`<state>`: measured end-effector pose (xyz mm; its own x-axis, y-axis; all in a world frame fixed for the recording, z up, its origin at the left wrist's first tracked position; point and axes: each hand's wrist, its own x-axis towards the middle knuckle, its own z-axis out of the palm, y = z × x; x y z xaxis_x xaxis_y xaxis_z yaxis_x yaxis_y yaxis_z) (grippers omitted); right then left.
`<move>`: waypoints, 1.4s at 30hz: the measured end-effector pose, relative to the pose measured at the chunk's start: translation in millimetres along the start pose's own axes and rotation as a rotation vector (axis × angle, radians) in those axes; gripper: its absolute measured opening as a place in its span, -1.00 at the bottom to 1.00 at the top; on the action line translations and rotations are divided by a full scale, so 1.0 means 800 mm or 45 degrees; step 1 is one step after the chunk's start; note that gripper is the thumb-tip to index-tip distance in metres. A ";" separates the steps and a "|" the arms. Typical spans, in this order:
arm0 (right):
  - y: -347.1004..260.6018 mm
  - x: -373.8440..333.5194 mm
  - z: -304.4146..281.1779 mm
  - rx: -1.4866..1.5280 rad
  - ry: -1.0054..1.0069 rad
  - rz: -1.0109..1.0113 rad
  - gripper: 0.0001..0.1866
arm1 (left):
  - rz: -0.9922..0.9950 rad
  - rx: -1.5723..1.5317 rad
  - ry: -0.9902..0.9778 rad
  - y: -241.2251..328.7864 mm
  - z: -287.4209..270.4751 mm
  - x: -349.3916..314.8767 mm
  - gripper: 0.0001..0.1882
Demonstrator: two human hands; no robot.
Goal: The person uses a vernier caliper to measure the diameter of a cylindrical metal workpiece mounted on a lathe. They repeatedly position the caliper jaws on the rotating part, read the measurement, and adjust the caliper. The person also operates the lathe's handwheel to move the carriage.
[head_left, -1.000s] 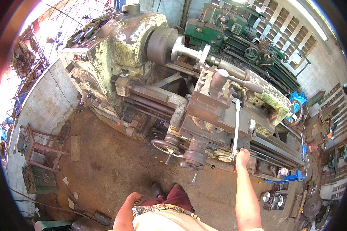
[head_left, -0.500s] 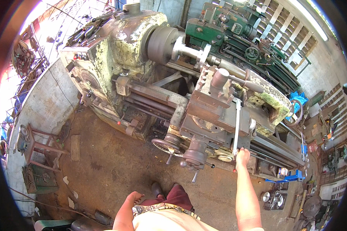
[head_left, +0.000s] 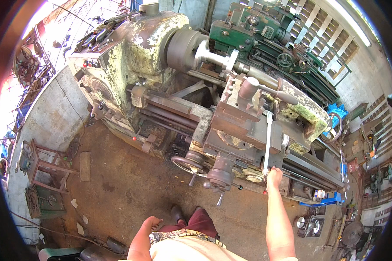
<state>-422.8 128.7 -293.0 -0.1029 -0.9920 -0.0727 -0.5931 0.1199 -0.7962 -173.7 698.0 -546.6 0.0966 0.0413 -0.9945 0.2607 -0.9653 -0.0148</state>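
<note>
My right hand [head_left: 274, 177] is at the front of a large worn lathe [head_left: 150, 41], its fingers curled round a lever beside the lower end of a long pale metal bar [head_left: 268, 141]; a red knob [head_left: 265, 192] shows just below. The fingers partly hide what they grip. My left hand [head_left: 152, 223] hangs by my waist, fingers loosely bent and apart, holding nothing. The lathe's dark chuck [head_left: 181, 50] bears a shiny metal workpiece [head_left: 214, 58] with flanged ends, which the tailstock [head_left: 302, 102] supports at its right. A tool post [head_left: 248, 89] stands on the carriage in front.
Handwheels [head_left: 189, 164] and a crank [head_left: 220, 199] project from the lathe's front towards me. Several hand tools [head_left: 101, 37] lie on the headstock. Behind stands a green lathe [head_left: 233, 32]. A wooden stand [head_left: 52, 167] is at left; a blue metal piece [head_left: 331, 200] sits at right.
</note>
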 end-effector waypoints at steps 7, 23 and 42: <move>-0.001 0.001 0.001 -0.019 -0.021 0.017 -0.64 | 0.042 -0.006 -0.087 -0.006 -0.003 0.016 -0.41; 0.010 0.011 0.004 -0.035 -0.024 -0.002 -0.64 | -0.017 0.145 0.023 -0.003 -0.004 0.020 -0.45; -0.014 -0.010 -0.003 0.009 -0.013 0.077 -0.65 | -0.025 0.081 -0.051 -0.010 -0.006 0.052 -0.50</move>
<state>-417.1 135.4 -282.1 -0.1299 -0.9834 -0.1268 -0.5802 0.1790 -0.7946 -166.9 708.3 -587.5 0.0535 0.0511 -0.9973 0.2008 -0.9788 -0.0394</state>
